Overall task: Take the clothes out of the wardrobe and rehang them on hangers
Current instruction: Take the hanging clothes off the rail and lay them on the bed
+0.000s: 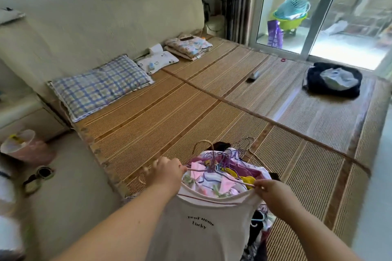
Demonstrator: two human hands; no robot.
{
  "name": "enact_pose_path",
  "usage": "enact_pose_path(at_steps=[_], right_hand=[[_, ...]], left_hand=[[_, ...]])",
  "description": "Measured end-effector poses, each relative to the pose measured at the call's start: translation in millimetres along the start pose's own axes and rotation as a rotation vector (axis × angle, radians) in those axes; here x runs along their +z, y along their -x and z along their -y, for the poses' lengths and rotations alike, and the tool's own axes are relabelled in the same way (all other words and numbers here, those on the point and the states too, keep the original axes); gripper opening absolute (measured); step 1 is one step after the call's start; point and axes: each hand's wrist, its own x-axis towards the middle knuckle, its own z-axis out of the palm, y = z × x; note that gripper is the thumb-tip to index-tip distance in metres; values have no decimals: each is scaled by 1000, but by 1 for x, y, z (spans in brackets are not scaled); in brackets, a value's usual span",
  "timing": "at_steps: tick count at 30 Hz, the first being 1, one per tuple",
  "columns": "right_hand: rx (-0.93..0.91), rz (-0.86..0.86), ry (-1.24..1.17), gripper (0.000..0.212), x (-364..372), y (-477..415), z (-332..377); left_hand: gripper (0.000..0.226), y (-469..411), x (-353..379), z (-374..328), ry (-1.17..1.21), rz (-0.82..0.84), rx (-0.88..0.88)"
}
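A white T-shirt (pixel 201 224) with black lettering hangs in front of me, its neck stretched wide. My left hand (pixel 164 174) grips the left shoulder of the shirt together with one end of a pink hanger (pixel 197 168). My right hand (pixel 273 193) pinches the right shoulder and the hanger's other end. Behind the shirt lies a heap of coloured clothes and wire hangers (pixel 224 167) on the near edge of the bamboo mat (pixel 169 116) that covers the bed.
A checked pillow (pixel 99 85), a small white pillow (pixel 158 61) and folded bedding (pixel 188 45) lie by the headboard. A black garment (pixel 333 79) and a remote (pixel 254 75) lie farther right. A pink bin (pixel 25 146) stands on the floor to the left. Glass doors (pixel 305 10) are behind.
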Motion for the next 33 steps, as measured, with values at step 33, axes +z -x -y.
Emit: enact_pose_path(at_steps=[33], right_hand=[[-1326, 197, 154, 55, 61, 118, 463]], left_hand=[[64, 236, -198, 264, -138, -406, -391]])
